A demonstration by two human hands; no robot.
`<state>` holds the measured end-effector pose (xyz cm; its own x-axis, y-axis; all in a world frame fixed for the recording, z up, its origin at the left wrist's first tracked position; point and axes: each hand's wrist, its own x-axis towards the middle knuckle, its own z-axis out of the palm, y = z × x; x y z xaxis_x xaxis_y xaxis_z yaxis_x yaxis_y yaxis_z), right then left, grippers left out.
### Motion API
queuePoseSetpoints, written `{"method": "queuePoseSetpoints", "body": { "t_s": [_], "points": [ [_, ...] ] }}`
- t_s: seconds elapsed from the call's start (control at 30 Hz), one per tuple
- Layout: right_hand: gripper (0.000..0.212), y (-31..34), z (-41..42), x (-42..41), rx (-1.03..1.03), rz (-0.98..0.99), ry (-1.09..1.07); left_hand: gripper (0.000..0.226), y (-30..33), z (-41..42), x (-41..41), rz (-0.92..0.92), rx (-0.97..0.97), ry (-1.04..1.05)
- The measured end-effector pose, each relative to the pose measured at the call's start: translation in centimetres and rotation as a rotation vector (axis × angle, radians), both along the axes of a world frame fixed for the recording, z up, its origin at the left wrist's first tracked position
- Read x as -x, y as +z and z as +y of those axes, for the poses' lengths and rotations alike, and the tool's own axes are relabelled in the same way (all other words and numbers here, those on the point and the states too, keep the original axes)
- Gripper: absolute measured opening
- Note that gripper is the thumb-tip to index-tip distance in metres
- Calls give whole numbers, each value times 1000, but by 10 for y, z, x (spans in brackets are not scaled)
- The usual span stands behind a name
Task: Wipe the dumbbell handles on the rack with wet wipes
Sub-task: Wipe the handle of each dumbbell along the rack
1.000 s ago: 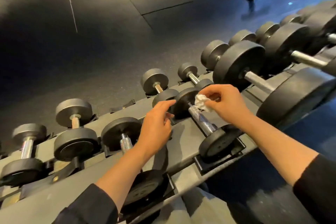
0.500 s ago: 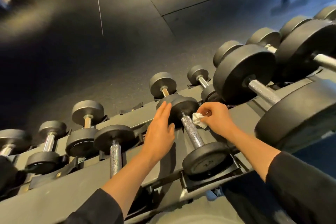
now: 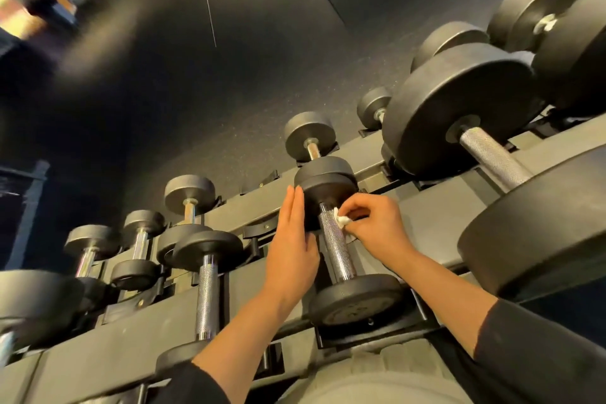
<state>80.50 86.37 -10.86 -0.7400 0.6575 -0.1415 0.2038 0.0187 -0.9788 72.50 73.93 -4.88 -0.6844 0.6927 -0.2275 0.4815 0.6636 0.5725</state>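
A small black dumbbell with a knurled steel handle (image 3: 337,248) lies in its cradle on the grey rack (image 3: 436,220). My right hand (image 3: 377,228) pinches a crumpled white wet wipe (image 3: 341,219) against the upper end of that handle, just below the far weight head (image 3: 329,193). With straight fingers my left hand (image 3: 292,243) rests flat against the left side of the same far head. The near head (image 3: 355,300) sits free in the cradle.
More dumbbells line the rack: a similar one (image 3: 207,292) to the left, smaller ones behind on a lower tier, and much larger ones (image 3: 459,111) to the right. Dark rubber floor lies beyond the rack. My grey-clothed body is at the bottom edge.
The view has tilted and moved closer to the rack. My right hand with the wipe stays at the upper end of the handle; my left hand has straightened against the far head.
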Motion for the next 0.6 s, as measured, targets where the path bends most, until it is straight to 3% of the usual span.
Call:
{"method": "queuePoseSetpoints", "body": {
  "t_s": [0.2,0.5,0.6],
  "points": [
    [27,5,-2,-14,56,-41,65,75,-4,1,-4,26,-9,27],
    [21,25,-5,-47,296,-98,237,76,-8,-4,-1,-8,-70,23],
    [23,31,-5,-48,257,-147,264,76,-8,-7,1,-21,-88,-2]
  ]
}}
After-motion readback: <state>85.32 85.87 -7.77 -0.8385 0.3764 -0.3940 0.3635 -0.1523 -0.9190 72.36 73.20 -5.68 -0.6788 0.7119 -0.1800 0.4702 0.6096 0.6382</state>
